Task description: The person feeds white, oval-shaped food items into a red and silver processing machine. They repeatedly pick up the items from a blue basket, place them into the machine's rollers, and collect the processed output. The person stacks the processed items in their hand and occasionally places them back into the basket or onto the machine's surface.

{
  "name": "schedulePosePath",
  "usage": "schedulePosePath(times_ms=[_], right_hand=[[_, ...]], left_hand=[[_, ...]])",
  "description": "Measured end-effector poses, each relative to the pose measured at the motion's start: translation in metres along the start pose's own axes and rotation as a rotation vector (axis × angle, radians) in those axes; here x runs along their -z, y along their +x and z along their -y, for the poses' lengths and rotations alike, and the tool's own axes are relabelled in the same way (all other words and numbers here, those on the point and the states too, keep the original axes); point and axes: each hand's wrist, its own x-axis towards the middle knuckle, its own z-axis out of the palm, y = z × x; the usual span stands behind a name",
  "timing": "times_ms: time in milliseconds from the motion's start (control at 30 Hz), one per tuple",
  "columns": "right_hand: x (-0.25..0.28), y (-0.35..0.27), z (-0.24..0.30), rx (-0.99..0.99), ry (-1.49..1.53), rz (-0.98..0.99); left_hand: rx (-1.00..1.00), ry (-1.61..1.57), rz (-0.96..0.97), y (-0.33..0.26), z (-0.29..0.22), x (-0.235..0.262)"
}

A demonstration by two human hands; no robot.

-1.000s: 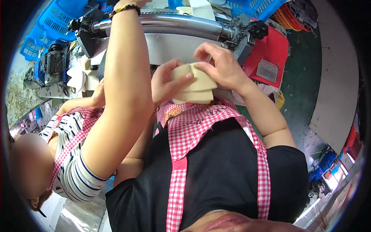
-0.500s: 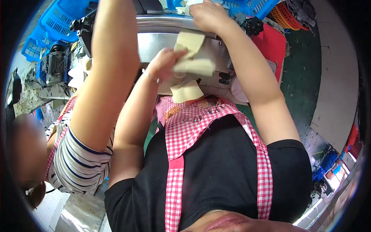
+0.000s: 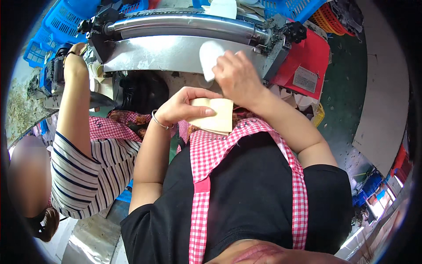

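My left hand (image 3: 188, 107) is closed on a small stack of pale yellow sheet pieces (image 3: 220, 115), its thumb lying across the top one. The stack is just in front of my checked apron. Above and to the right of it, my right hand (image 3: 237, 77) has its fingers bent at the edge of a white round-ended piece (image 3: 210, 59) and appears to pinch it. That piece is over the metal plate (image 3: 154, 49) of the roller machine. Its lower end is partly blurred.
A steel roller (image 3: 184, 22) spans the machine, with a black knob (image 3: 294, 31) at its right end. Blue baskets (image 3: 72, 22) stand behind. A red board (image 3: 310, 57) lies at right. On my left, a co-worker's arm (image 3: 75, 105) reaches toward white pieces.
My right hand has come back from behind the roller, with the white piece. My left hand has gathered the yellow pieces into a stack. The co-worker's arm has swung away to the left.
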Motion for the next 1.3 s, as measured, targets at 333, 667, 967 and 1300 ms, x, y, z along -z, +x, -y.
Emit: schedulePosePath(times_ms=[333, 667, 967, 1300], right_hand=[[0.027, 0.020, -0.021, -0.305, 0.544, 0.038], [0.009, 0.075, -0.085, -0.260, 0.110, -0.082], [0.009, 0.125, -0.119, -0.580, -0.008, 0.681], [-0.012, 0.109, -0.143, -0.627, 0.435, 0.417]], left_hand=[[-0.442, 0.241, -0.487, 0.034, -0.006, 0.010], [0.066, 0.273, -0.303, 0.056, -0.005, 0.017], [0.115, 0.025, -0.300, 0.070, -0.025, 0.017], [-0.185, 0.266, -0.218, 0.071, -0.042, 0.017]])
